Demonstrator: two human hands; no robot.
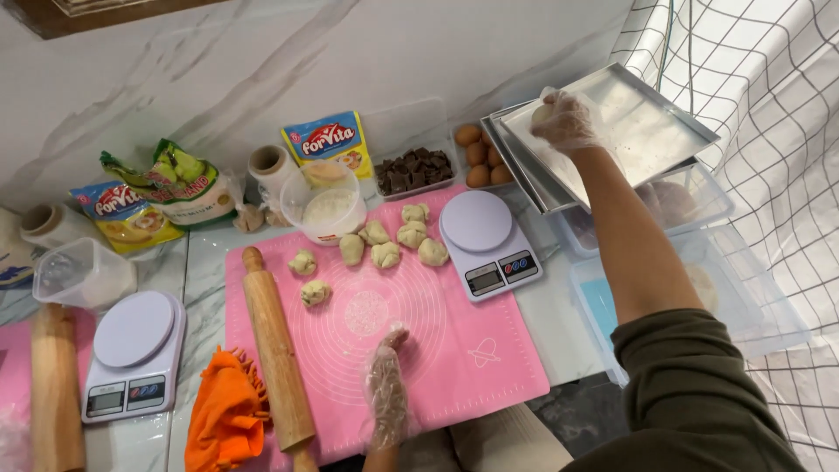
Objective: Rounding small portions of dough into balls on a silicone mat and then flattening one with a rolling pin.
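The right hand [564, 121], in a clear plastic glove, reaches far right over a metal baking tray [651, 131] and closes its fingers around a dough ball [544, 111], holding it just above the tray's near-left corner. The tray sits tilted on top of a second tray and clear plastic containers [708, 262]. The left hand [387, 385], also gloved, rests flat on the pink silicone mat [472, 350] at its near edge, fingers straight and together, holding nothing. Farther up the mat lie eight dough pieces [385, 253] in a loose cluster. A wooden rolling pin [275, 350] lies along the mat's left side, and a white digital scale [488, 240] sits on its far right corner.
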